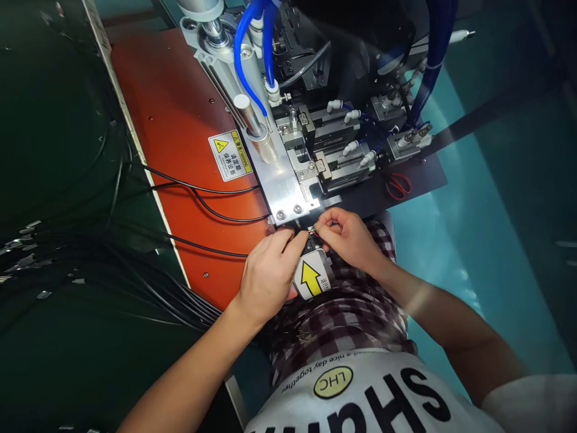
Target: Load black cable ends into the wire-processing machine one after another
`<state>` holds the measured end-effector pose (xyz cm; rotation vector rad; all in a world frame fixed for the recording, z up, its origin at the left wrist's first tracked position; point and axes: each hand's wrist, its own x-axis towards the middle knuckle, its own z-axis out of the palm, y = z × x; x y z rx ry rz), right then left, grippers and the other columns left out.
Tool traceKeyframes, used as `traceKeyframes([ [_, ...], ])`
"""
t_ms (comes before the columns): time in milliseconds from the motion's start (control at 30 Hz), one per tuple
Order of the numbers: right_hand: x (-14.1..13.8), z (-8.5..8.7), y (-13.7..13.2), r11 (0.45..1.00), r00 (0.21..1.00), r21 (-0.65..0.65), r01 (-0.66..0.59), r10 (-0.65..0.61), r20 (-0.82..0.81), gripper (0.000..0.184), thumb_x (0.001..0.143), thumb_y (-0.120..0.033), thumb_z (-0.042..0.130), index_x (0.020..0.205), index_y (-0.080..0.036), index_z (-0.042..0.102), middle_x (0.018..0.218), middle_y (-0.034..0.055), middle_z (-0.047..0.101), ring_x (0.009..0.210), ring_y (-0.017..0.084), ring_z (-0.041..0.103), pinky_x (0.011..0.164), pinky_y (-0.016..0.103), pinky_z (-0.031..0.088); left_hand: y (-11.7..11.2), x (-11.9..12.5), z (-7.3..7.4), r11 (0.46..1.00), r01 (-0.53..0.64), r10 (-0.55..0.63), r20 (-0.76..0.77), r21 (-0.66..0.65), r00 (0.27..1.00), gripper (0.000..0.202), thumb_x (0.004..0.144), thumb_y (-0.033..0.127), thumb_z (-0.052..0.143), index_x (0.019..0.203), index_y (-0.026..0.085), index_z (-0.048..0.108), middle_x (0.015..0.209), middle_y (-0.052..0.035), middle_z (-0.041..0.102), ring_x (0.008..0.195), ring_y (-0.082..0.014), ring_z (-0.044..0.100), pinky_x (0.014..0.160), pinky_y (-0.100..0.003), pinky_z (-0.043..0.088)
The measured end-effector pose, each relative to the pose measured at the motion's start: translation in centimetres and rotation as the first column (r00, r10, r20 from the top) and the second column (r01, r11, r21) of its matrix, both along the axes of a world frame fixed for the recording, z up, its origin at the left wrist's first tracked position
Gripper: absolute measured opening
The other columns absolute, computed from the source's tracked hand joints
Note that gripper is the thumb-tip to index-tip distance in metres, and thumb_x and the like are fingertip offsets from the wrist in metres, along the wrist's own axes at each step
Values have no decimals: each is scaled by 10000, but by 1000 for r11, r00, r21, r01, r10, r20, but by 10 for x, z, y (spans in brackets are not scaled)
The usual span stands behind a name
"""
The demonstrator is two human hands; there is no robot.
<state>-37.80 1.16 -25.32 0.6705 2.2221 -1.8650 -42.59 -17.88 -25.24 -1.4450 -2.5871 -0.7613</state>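
My left hand [268,273] and my right hand [349,236] meet at the front edge of a machine's metal plate [288,186]. Between their fingertips they pinch the thin wire ends [312,229] of a black cable, red and pale strands showing. The left thumb and forefinger close on the cable; the right fingers close on the strands. Just below the hands sits a white cylinder with a yellow arrow label [312,278], partly hidden by my left hand.
An orange machine base [180,156] carries a yellow warning sticker [229,155] and black cables [202,204]. Pneumatic cylinders with blue hoses [252,42] stand behind the plate. Red scissors [398,186] lie at the right. A bundle of black cables [90,270] lies on the dark table at left.
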Motion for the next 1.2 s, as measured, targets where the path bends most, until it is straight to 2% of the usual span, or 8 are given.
traceKeyframes([
  [133, 2, -7, 8, 981, 1000, -194, 13, -10, 17, 178, 866, -333, 623, 837, -157, 621, 651, -24, 612, 566, 94, 607, 642, 226, 474, 0, 0, 1, 1000, 7, -7, 22, 5, 1000, 342, 923, 88, 460, 1233, 110, 602, 1053, -138, 646, 926, -239, 641, 764, -347, 558],
  [367, 8, -5, -3, 992, 984, -94, 84, -97, -146, 245, 826, -409, 700, 881, -176, 649, 744, -9, 619, 542, 87, 546, 503, 214, 439, 2, -2, 3, 999, 9, -10, 36, 41, 999, 302, 948, 100, 451, 1204, 115, 612, 1045, -134, 663, 946, -223, 649, 798, -326, 553],
  [567, 2, -4, 0, 979, 997, -201, 46, -56, -45, 245, 857, -399, 662, 787, -173, 598, 579, -52, 546, 491, 83, 528, 535, 213, 427, 2, -4, 5, 999, 39, -40, 47, 18, 998, 283, 926, 99, 485, 1183, 99, 604, 1047, -152, 670, 967, -241, 654, 825, -342, 557],
  [867, 26, -6, -6, 974, 997, -216, 68, -72, -11, 302, 864, -480, 654, 895, -180, 650, 777, -1, 628, 528, 91, 539, 497, 230, 422, 2, -5, 5, 999, 38, -39, 26, 17, 999, 300, 938, 103, 458, 1211, 113, 582, 1059, -147, 666, 955, -235, 656, 802, -345, 574],
  [933, 30, -2, -12, 996, 994, -47, 78, -81, -73, 251, 875, -439, 653, 905, -191, 667, 779, 7, 645, 557, 106, 538, 525, 247, 432, 2, -5, 5, 999, 35, -36, 27, 23, 999, 298, 942, 106, 457, 1213, 118, 581, 1059, -146, 665, 955, -232, 656, 805, -345, 576],
  [1000, 30, 3, -14, 960, 982, 273, 64, -12, -187, 191, 921, -366, 600, 882, -196, 675, 779, 11, 656, 607, 116, 539, 608, 270, 435, 2, -5, 4, 999, 39, -39, 32, 23, 999, 298, 939, 107, 462, 1213, 112, 579, 1064, -151, 664, 964, -237, 656, 814, -351, 578],
  [1100, 28, 10, -11, 744, 942, 668, 20, 210, -262, 181, 959, -264, 533, 869, -192, 672, 793, 14, 669, 686, 128, 548, 713, 304, 392, 2, -4, 4, 999, 46, -46, 33, 13, 998, 320, 923, 112, 480, 1229, 113, 573, 1079, -159, 661, 988, -249, 654, 833, -364, 577],
  [1200, 25, 14, -5, 605, 907, 795, -24, 348, -237, 201, 974, -221, 490, 862, -184, 654, 799, 16, 680, 698, 131, 546, 725, 318, 354, 1, -4, 3, 999, 46, -46, 41, -1, 998, 357, 906, 118, 495, 1256, 128, 564, 1091, -161, 656, 992, -255, 651, 835, -369, 573],
])
